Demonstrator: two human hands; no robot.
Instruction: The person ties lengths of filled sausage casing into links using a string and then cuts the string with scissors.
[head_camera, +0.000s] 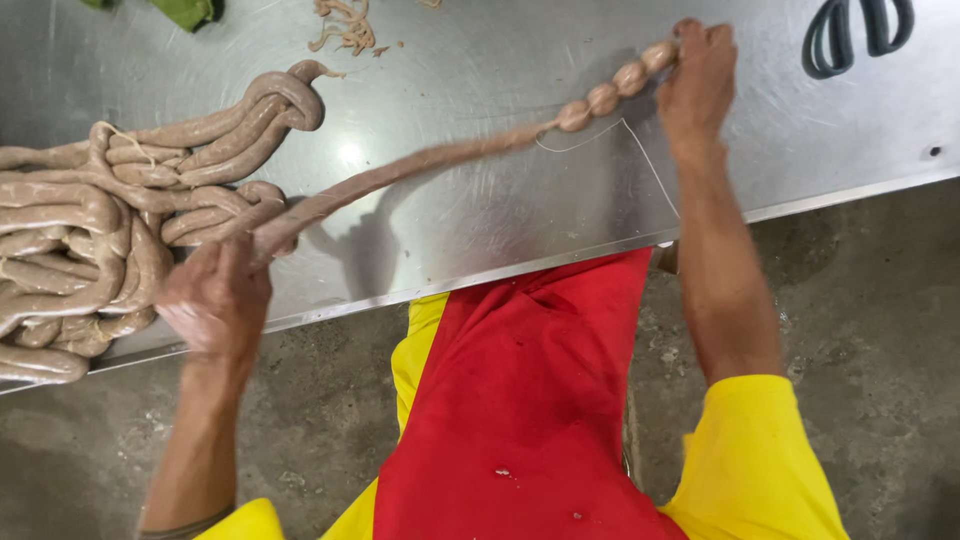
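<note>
You hold a long sausage (420, 165) up over the shiny metal desk (500, 230). It runs in a slanted line from your left hand (215, 295), near the front edge, to your right hand (698, 85), near the back edge on the right.

Your left hand is closed around the thick, smooth part. Your right hand is closed on the far end, where the sausage is pinched into three small links (615, 88). A thin white string (610, 140) hangs off near the links and loops down over the desk.

The sausage looks soft and bendy, like a full hose. It sags a little between your hands. The skin looks thin and wet, so it may be slippery and could tear if you squeeze hard or pull too much. It looks best to hold it gently with your whole hand, near the spot you work on. The narrow gaps between the links look like the safest places to pinch.

A big pile (90, 240) of the same sausage lies at the left end of the desk, and your piece seems to run on from it. The pile looks heavy, so it may drag on the sausage.

Small scraps (345, 30) lie by the back edge. Black scissors (855, 35) rest at the back right corner, close to your right hand. Something green (185, 10) sits at the back left.
</note>
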